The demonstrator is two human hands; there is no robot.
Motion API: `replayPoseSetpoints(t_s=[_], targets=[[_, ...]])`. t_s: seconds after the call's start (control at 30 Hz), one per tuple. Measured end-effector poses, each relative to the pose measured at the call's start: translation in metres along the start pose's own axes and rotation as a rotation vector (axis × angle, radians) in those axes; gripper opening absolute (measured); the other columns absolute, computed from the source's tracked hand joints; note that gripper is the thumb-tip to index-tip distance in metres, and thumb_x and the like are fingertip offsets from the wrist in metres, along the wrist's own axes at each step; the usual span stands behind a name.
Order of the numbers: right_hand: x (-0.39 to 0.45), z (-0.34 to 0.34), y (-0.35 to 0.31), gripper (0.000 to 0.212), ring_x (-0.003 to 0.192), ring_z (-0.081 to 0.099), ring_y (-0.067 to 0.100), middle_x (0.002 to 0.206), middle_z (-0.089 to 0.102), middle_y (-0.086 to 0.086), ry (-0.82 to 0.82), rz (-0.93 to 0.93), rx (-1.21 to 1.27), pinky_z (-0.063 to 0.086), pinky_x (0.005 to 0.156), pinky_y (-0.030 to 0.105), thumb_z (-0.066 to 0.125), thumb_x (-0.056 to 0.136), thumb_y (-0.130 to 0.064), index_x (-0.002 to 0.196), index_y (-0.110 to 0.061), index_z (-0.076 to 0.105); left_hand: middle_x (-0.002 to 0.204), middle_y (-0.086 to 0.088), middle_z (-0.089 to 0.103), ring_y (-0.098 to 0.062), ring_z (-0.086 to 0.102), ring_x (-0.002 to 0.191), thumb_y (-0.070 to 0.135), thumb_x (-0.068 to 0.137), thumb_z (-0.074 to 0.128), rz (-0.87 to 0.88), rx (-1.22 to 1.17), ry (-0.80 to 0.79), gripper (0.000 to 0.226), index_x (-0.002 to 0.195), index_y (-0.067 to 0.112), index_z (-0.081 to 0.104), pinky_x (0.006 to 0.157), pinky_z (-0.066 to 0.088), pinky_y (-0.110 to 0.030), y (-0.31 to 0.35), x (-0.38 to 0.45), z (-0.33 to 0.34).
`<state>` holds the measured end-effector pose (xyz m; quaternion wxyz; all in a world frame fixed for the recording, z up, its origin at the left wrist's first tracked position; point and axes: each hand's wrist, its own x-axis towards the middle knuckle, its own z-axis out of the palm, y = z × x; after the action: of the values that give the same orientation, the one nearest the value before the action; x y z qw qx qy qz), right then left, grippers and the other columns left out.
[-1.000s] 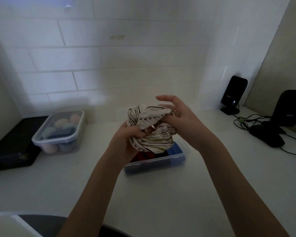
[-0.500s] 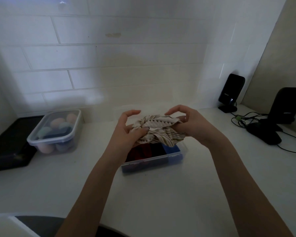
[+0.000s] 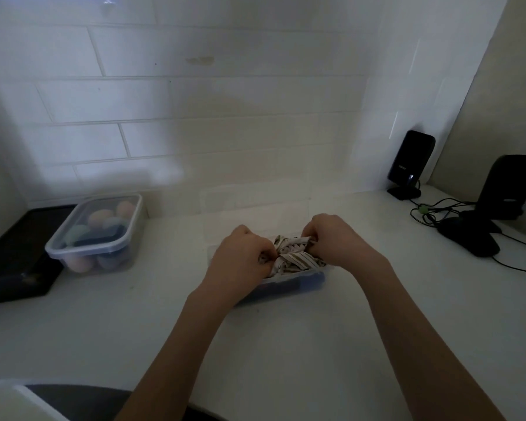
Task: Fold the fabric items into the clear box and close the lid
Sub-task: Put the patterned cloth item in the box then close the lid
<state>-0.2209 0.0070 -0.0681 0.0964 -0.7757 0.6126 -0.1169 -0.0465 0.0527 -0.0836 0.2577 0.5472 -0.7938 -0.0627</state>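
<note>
Fingers (image 3: 263, 257) of both hands curl tightly around the cream striped crumpled fabric (image 3: 292, 259), pressing it between them into the clear plastic box (image 3: 289, 285).

White counter (image 3: 286, 344) against a tiled wall

The clear box (image 3: 289, 285) sits under both grips; left of them a lidded tub (image 3: 96, 235) and black tray (image 3: 16, 253); right, speakers (image 3: 410, 164) and cables (image 3: 438, 211).

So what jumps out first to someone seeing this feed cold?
Dead centre, the left hand and right hand grip a striped cloth and press it into the clear box on the white counter. At far left stands a lidded container of pastel round things; two black speakers stand at right.
</note>
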Motion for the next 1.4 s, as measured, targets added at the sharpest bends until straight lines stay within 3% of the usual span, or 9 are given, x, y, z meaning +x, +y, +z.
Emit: replayPoseSetpoints(t_s=[0.13, 0.23, 0.5, 0.63, 0.8, 0.93, 1.13, 1.27, 1.4], targets=[[-0.005, -0.01, 0.006, 0.026, 0.068, 0.058, 0.013, 0.077, 0.061, -0.002, -0.01, -0.041, 0.257, 0.042, 0.057, 0.013, 0.068, 0.077, -0.005, 0.097, -0.023, 0.068, 0.082, 0.001, 0.06, -0.017, 0.044, 0.099, 0.035, 0.087, 0.055, 0.006, 0.009, -0.051, 0.022, 0.098, 0.022, 0.071, 0.074, 0.034, -0.027, -0.005, 0.0, -0.004], [-0.01, -0.027, 0.011, 0.038, 0.081, 0.068, 0.014, 0.096, 0.065, 0.0, -0.107, -0.023, 0.462, 0.057, 0.069, 0.027, 0.076, 0.073, -0.004, 0.101, -0.027, 0.064, 0.082, 0.001, 0.065, -0.015, 0.039, 0.095, 0.053, 0.085, 0.05, 0.007, 0.042, -0.046, 0.036, 0.093, 0.025, 0.071, 0.076, 0.03, -0.029, -0.008, 0.001, -0.003], [-0.009, -0.014, -0.009, 0.032, 0.092, 0.06, 0.017, 0.111, 0.063, 0.002, -0.13, -0.12, 0.055, 0.043, 0.077, 0.022, 0.064, 0.079, -0.007, 0.108, -0.019, 0.068, 0.106, 0.0, 0.064, -0.018, 0.046, 0.107, 0.031, 0.075, 0.07, 0.16, 0.094, -0.068, 0.037, 0.109, 0.019, 0.064, 0.086, 0.04, -0.029, -0.004, 0.013, -0.004], [-0.002, 0.003, -0.016, 0.03, 0.108, 0.05, 0.03, 0.115, 0.054, 0.011, -0.076, -0.142, -0.141, 0.045, 0.088, 0.034, 0.057, 0.082, -0.007, 0.11, -0.013, 0.068, 0.106, -0.003, 0.062, -0.022, 0.049, 0.102, 0.02, 0.077, 0.066, 0.198, 0.136, -0.147, 0.034, 0.11, 0.017, 0.06, 0.083, 0.041, -0.033, -0.001, 0.023, 0.0], [-0.001, 0.006, -0.019, 0.033, 0.086, 0.06, 0.027, 0.101, 0.067, 0.013, -0.122, -0.085, -0.13, 0.043, 0.07, 0.029, 0.051, 0.08, 0.002, 0.099, -0.015, 0.072, 0.101, -0.006, 0.066, -0.025, 0.058, 0.093, 0.008, 0.077, 0.061, 0.112, 0.098, -0.265, 0.03, 0.105, 0.016, 0.064, 0.079, 0.047, -0.035, 0.0, 0.026, 0.0], [-0.009, -0.007, -0.022, 0.046, 0.091, 0.06, 0.024, 0.106, 0.07, 0.008, -0.244, -0.102, -0.133, 0.044, 0.073, 0.028, 0.045, 0.084, 0.007, 0.111, -0.02, 0.07, 0.098, -0.005, 0.07, -0.023, 0.06, 0.091, 0.014, 0.083, 0.056, 0.091, 0.094, -0.297, 0.022, 0.102, 0.018, 0.067, 0.072, 0.043, -0.028, -0.004, 0.024, -0.003], [-0.013, -0.01, -0.02, 0.042, 0.091, 0.062, 0.02, 0.097, 0.066, 0.004, -0.121, -0.073, -0.019, 0.043, 0.073, 0.021, 0.048, 0.079, 0.013, 0.105, -0.014, 0.068, 0.124, 0.006, 0.062, -0.006, 0.054, 0.106, 0.005, 0.083, 0.055, 0.073, -0.043, -0.53, 0.044, 0.122, 0.025, 0.06, 0.087, 0.034, -0.013, -0.013, 0.018, -0.027], [-0.01, -0.002, -0.018, 0.027, 0.08, 0.051, 0.019, 0.086, 0.052, 0.0, -0.072, -0.088, 0.004, 0.04, 0.068, 0.027, 0.049, 0.082, 0.005, 0.095, -0.017, 0.06, 0.115, 0.001, 0.067, -0.009, 0.059, 0.098, 0.002, 0.077, 0.061, 0.079, -0.06, -0.415, 0.042, 0.114, 0.021, 0.065, 0.085, 0.041, -0.017, -0.012, 0.017, -0.019], [-0.011, -0.014, -0.016, 0.017, 0.084, 0.053, 0.015, 0.099, 0.06, 0.001, -0.137, -0.066, 0.108, 0.041, 0.073, 0.022, 0.065, 0.084, -0.011, 0.101, -0.015, 0.065, 0.104, 0.001, 0.07, -0.007, 0.063, 0.089, 0.004, 0.074, 0.066, 0.081, -0.112, -0.366, 0.035, 0.105, 0.021, 0.068, 0.085, 0.051, -0.022, -0.015, 0.02, -0.012]])
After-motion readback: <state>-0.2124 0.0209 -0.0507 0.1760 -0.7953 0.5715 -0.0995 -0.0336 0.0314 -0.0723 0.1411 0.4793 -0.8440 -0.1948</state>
